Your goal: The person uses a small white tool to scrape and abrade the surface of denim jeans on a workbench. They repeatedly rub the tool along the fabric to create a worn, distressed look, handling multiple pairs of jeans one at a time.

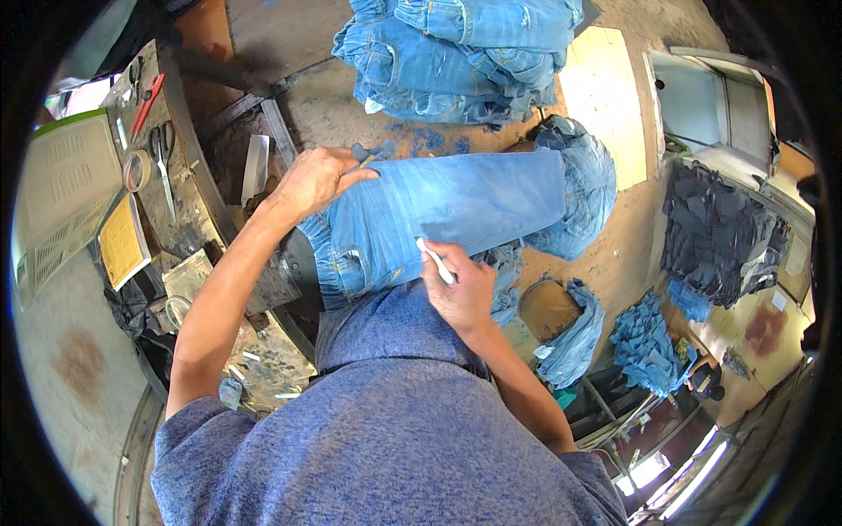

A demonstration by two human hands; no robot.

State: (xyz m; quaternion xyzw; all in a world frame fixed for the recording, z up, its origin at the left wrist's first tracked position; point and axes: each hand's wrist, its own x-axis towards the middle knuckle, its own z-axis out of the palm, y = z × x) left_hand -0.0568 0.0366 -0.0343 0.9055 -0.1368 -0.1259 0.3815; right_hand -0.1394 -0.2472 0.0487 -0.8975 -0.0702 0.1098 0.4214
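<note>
Head view: jeans (465, 197) lie over a smudged brown surface (320, 96), stacked denim (456, 66) cropped above. Our right grip (463, 289) encloses a white stick (436, 260); our left grip (317, 180) curls, its contents we cannot make out.

At the centre, blue jeans (487, 197) with a gathered waistband (323, 261) lay lengthwise, the waistband toward nine o'clock. The person's right grip (461, 294) held a slim white stick (438, 264), its tip at the denim, while the left grip (320, 181) rested at the upper edge, toward ten. A stack of denim (460, 66) stood at twelve. Toward ten, farther out, black-handled scissors (164, 158) and a tape roll (137, 170) lay on a worktop (195, 200); dark cloth (719, 232) was piled at three.
</note>
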